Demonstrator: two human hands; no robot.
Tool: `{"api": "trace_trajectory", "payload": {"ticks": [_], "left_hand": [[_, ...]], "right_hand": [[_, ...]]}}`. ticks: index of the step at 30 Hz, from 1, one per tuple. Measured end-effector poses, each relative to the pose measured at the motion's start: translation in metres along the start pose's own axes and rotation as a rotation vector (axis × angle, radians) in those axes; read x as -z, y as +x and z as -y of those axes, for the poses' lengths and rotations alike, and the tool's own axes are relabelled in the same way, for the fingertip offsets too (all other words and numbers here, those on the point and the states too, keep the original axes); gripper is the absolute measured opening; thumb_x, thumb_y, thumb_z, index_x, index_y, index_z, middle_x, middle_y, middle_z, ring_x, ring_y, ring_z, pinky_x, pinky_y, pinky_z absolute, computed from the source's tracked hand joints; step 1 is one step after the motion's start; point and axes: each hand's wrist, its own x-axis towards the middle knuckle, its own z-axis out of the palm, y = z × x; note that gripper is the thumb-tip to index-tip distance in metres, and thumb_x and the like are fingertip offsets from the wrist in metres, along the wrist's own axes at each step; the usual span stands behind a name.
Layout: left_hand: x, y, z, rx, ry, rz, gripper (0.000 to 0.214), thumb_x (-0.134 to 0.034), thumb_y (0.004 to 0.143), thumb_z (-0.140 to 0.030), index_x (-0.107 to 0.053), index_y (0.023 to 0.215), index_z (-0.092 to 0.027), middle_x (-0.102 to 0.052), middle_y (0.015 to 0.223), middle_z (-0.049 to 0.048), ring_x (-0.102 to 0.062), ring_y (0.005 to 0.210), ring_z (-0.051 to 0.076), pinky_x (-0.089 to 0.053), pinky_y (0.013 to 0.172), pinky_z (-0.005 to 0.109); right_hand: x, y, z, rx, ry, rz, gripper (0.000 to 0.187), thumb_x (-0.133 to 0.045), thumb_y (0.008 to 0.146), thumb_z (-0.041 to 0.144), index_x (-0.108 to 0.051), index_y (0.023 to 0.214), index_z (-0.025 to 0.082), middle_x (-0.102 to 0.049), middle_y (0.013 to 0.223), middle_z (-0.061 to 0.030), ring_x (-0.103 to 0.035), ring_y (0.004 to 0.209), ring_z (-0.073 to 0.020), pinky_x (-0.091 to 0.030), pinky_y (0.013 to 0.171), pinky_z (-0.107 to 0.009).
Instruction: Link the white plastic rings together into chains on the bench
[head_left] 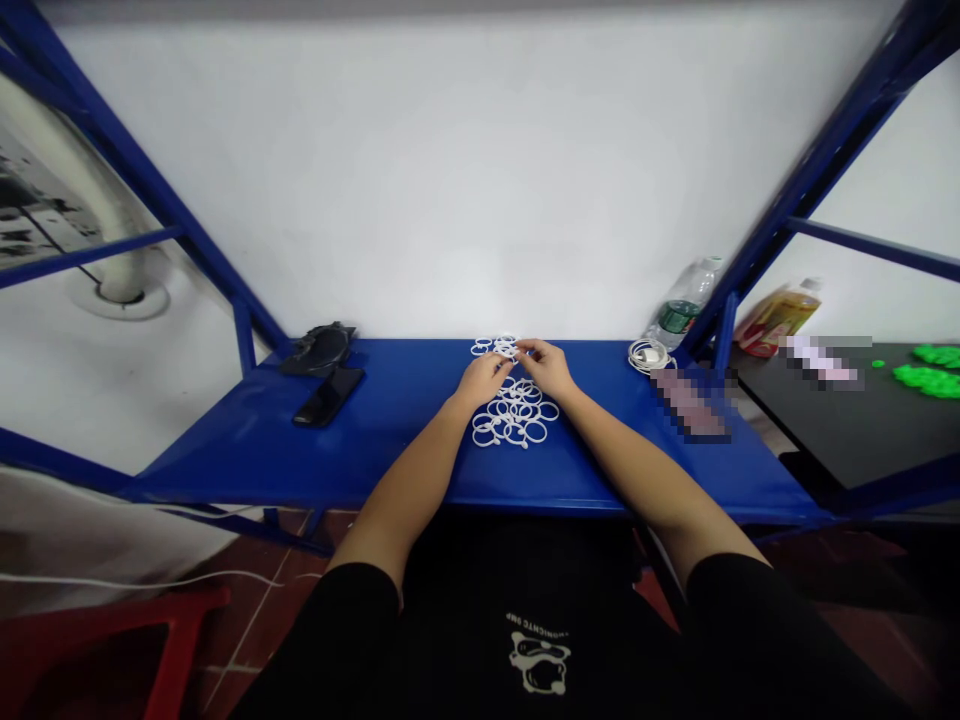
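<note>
Many thin white rings with small knobs lie on the blue table (405,440). The nearer pile of white rings (514,410) spreads between my forearms. Beyond it, a smaller group of white rings (483,346) sits close to the wall. My left hand (481,380) is closed, its fingertips pinched on a white ring at the edge of the far group. Facing it, my right hand (551,372) pinches at the same spot, thumb and forefinger together. The fingers partly cover the piece between them.
On the left lie a black phone (328,396) and a crumpled black bag (324,348). At right are a coiled white cable (649,356), a plastic bottle (684,308) and a blurred-out item (691,404). Blue frame posts flank the table. A red stool (176,650) stands lower left.
</note>
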Motion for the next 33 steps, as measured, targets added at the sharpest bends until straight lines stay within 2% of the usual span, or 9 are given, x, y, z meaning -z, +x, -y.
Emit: {"api": "trace_trajectory", "payload": {"ticks": [3,7,15,18,21,24,27,30,33], "left_hand": [[0.004,0.0,-0.002,-0.009,-0.018,-0.052,0.029,-0.054,0.104,-0.025,-0.078,0.12,-0.023,-0.077,0.11,0.0077,-0.07,0.1,0.022,-0.053,0.093,0.033],[0.006,0.0,-0.004,-0.022,-0.06,-0.059,0.025,-0.06,0.1,-0.024,-0.081,0.114,-0.024,-0.079,0.109,0.0063,-0.071,0.095,0.021,-0.054,0.092,0.033],[0.003,-0.001,-0.007,0.1,-0.237,-0.115,0.015,-0.068,0.095,-0.024,-0.082,0.099,-0.021,-0.081,0.099,0.0048,-0.074,0.087,0.019,-0.057,0.085,0.031],[0.003,-0.001,-0.006,0.086,-0.186,-0.121,0.014,-0.068,0.094,-0.024,-0.081,0.097,-0.019,-0.08,0.095,0.0054,-0.073,0.083,0.018,-0.056,0.081,0.03],[0.005,-0.001,-0.002,0.05,-0.122,-0.105,0.014,-0.067,0.094,-0.023,-0.08,0.098,-0.02,-0.08,0.098,0.0054,-0.072,0.085,0.019,-0.056,0.083,0.03],[0.006,0.001,0.007,0.061,-0.064,-0.126,0.016,-0.066,0.094,-0.023,-0.08,0.102,-0.021,-0.08,0.105,0.006,-0.072,0.09,0.02,-0.055,0.087,0.031],[0.006,0.003,0.02,0.15,-0.061,-0.162,0.018,-0.065,0.097,-0.027,-0.08,0.104,-0.021,-0.08,0.108,0.0062,-0.073,0.093,0.02,-0.055,0.089,0.031],[0.004,0.004,0.029,0.204,-0.08,-0.088,0.019,-0.064,0.098,-0.028,-0.081,0.102,-0.022,-0.081,0.105,0.0048,-0.073,0.095,0.021,-0.056,0.089,0.031],[0.001,0.003,0.029,0.183,-0.039,0.007,0.017,-0.066,0.096,-0.028,-0.082,0.099,-0.023,-0.082,0.103,0.0037,-0.073,0.094,0.021,-0.055,0.089,0.031]], "right_hand": [[-0.006,-0.003,0.003,-0.005,0.055,0.068,0.035,-0.067,0.093,0.04,-0.078,0.118,0.019,-0.081,0.1,-0.0075,-0.066,0.068,-0.0159,-0.055,0.07,-0.029],[-0.002,-0.004,0.004,-0.013,0.05,0.108,0.035,-0.066,0.094,0.038,-0.078,0.12,0.019,-0.081,0.1,-0.0078,-0.068,0.07,-0.0161,-0.055,0.07,-0.029],[0.006,0.0,0.008,-0.002,0.096,0.128,0.021,-0.069,0.091,0.035,-0.081,0.098,0.019,-0.082,0.094,-0.0064,-0.072,0.079,-0.0199,-0.056,0.074,-0.031],[0.005,0.0,0.009,-0.005,0.092,0.126,0.018,-0.07,0.09,0.034,-0.079,0.094,0.019,-0.08,0.089,-0.0053,-0.069,0.073,-0.0183,-0.054,0.07,-0.029],[0.004,-0.001,0.011,0.027,0.045,0.105,0.017,-0.07,0.091,0.033,-0.078,0.095,0.019,-0.078,0.086,-0.0044,-0.067,0.071,-0.0174,-0.052,0.069,-0.029],[0.004,-0.003,0.014,0.08,0.016,0.108,0.014,-0.067,0.092,0.027,-0.078,0.095,0.02,-0.078,0.089,-0.0046,-0.068,0.076,-0.0179,-0.053,0.074,-0.03],[0.005,-0.004,0.013,0.163,0.034,0.206,0.02,-0.059,0.092,0.017,-0.079,0.095,0.02,-0.079,0.098,-0.0052,-0.072,0.087,-0.0186,-0.055,0.083,-0.031],[0.005,-0.004,0.007,0.188,-0.067,0.243,0.028,-0.055,0.09,0.009,-0.079,0.101,0.021,-0.079,0.107,-0.0064,-0.072,0.098,-0.0199,-0.055,0.092,-0.033],[0.006,-0.003,-0.005,0.146,-0.26,0.282,0.033,-0.057,0.091,0.008,-0.078,0.114,0.02,-0.076,0.12,-0.0089,-0.07,0.113,-0.0227,-0.053,0.104,-0.037]]}}
